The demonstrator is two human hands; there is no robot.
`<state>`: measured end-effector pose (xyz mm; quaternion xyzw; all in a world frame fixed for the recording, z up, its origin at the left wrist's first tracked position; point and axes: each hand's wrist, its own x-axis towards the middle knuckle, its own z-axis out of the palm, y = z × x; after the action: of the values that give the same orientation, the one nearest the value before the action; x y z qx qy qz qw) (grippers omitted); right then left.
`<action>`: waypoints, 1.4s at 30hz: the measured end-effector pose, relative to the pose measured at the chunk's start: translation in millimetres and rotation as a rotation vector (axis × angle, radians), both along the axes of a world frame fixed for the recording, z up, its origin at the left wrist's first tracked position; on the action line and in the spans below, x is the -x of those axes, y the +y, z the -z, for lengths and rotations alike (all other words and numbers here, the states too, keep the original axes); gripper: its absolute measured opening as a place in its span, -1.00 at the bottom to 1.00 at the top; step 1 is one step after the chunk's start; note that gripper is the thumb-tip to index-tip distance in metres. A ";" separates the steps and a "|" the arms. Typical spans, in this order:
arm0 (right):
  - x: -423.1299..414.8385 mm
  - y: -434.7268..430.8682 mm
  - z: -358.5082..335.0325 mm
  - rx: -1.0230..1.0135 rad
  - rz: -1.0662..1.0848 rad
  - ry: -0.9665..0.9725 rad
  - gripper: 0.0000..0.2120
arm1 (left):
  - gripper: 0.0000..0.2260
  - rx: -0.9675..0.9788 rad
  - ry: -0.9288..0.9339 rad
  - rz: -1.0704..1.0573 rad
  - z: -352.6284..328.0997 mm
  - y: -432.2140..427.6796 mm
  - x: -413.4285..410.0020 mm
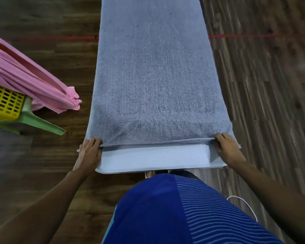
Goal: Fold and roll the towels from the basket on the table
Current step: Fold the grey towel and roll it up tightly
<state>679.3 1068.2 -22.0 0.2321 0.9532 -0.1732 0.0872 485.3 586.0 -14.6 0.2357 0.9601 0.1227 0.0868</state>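
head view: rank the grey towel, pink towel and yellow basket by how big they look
1. grey towel
2. pink towel
3. yellow basket, unsure: the frame edge and pink towel hide much of it

Both arms reached forward, wrists straight. The left hand (89,153) and right hand (227,149) lay knuckles-up, gripping the towel (153,76) edge under their curled fingertips.
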 end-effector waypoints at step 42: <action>-2.1 -3.5 7.3 -0.037 0.015 0.143 -0.82 | -0.82 0.050 0.002 -0.049 7.9 9.6 11.7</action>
<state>681.4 1064.7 -29.3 0.2280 0.9582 -0.1722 0.0134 473.7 595.6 -22.4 0.2101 0.9684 0.1005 0.0888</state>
